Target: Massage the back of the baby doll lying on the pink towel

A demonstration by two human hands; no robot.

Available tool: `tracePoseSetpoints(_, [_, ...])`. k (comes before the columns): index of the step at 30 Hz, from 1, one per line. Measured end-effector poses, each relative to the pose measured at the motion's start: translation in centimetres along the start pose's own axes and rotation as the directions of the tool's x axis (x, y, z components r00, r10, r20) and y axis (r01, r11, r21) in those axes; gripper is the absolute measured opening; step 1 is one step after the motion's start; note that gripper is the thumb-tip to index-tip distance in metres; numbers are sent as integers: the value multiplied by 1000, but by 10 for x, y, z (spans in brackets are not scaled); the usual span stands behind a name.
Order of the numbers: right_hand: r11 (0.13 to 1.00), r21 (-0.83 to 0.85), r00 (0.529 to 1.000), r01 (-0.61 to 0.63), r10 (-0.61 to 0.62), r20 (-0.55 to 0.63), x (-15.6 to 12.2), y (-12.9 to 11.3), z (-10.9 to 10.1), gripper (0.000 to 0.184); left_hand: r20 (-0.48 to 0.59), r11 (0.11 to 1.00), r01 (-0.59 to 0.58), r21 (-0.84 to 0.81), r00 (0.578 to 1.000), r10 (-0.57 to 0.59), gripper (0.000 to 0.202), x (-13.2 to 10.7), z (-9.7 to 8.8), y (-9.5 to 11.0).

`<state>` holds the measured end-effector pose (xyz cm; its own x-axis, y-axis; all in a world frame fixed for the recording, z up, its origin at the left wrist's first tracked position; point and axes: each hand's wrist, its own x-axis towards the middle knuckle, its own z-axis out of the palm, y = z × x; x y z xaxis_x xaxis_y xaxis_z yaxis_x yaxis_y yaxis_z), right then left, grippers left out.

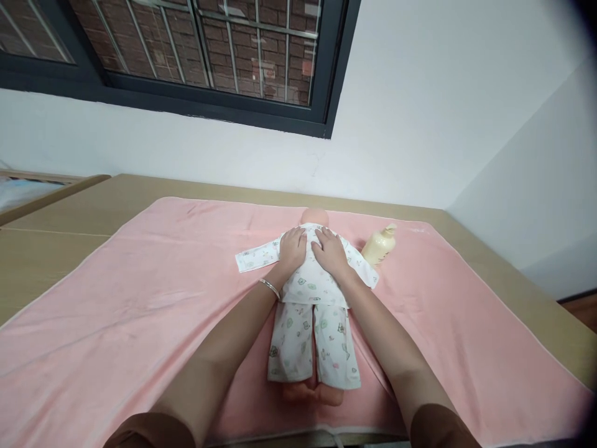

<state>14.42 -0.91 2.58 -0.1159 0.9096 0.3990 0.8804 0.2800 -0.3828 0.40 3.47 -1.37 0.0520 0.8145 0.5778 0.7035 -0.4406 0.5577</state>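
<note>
A baby doll [311, 292] in white patterned pyjamas lies face down on a pink towel [140, 298], head toward the wall and bare feet toward me. My left hand [293, 247] rests flat on its upper back, left side, fingers spread. My right hand [329, 250] lies flat beside it on the right shoulder area, fingers stretched out. Both palms press on the doll's shirt. A silver bangle [269, 287] circles my left wrist.
A cream lotion bottle [379, 245] lies on the towel just right of the doll's shoulder. The towel covers a tan table [56, 230] set against a white wall under a dark-framed window [209, 56]. A bed edge shows at far left.
</note>
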Motion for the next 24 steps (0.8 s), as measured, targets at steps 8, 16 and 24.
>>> tracePoseSetpoints(8, [999,-51,1000,-14,14,4,-1,-4,-3,46,47,1000,29,2,998,-29,36,1,-5,3])
tracePoseSetpoints(16, [996,-81,987,46,-33,155,-3,-15,-23,47,192,964,27,266,978,-80,38,5,-32,30])
tracePoseSetpoints(24, [998,-12,994,-62,60,-88,-1,11,-128,59,372,936,164,-310,928,-39,46,-4,-33,103])
